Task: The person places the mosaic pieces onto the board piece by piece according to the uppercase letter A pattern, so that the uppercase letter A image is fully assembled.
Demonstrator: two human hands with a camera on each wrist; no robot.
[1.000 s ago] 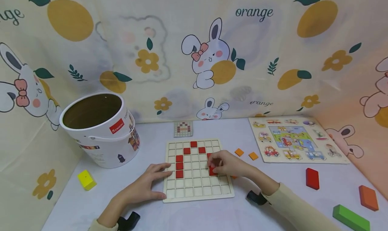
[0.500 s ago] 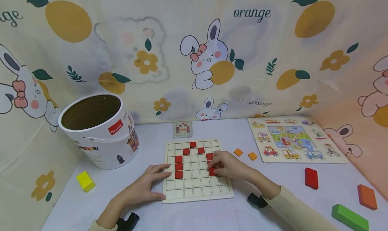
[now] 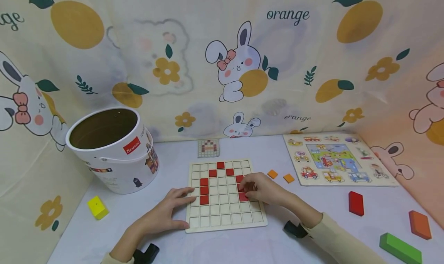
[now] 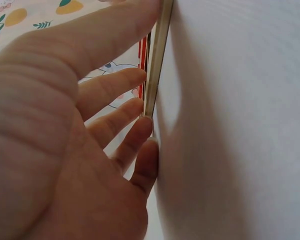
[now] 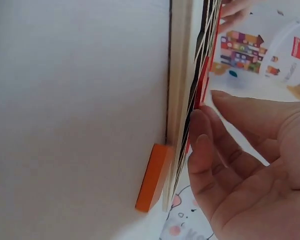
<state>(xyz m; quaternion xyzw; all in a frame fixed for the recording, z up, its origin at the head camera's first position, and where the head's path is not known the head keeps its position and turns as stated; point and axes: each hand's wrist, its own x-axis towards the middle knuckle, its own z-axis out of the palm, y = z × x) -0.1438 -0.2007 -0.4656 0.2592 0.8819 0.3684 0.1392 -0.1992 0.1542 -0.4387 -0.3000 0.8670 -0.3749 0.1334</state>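
A cream grid board (image 3: pixel 223 219) lies on the table, with several red square tiles in an arch-like pattern. My left hand (image 3: pixel 170 210) rests along its left side, fingers extended at the edge and thumb by the near left corner. Over the right column is my right hand (image 3: pixel 265 189), with curled fingers and thumb at a red tile (image 3: pixel 243 196). In the right wrist view, the red tile (image 5: pixel 203 85) lies along the board's face, the thumb tip and fingertips right at it. The right fingers partly hide the tile above it.
A small pattern card (image 3: pixel 208 148) lies behind the board. Two orange tiles (image 3: pixel 272 174) and a picture puzzle (image 3: pixel 341 160) lie right of it. A white bucket (image 3: pixel 118 167) and yellow block (image 3: pixel 98 207) stand left; red, orange and green blocks (image 3: pixel 400 248) lie right.
The right hand has shifted slightly right and down, and the red tile at its fingers now lies flatter in its square. The left hand stays at the board's edge.
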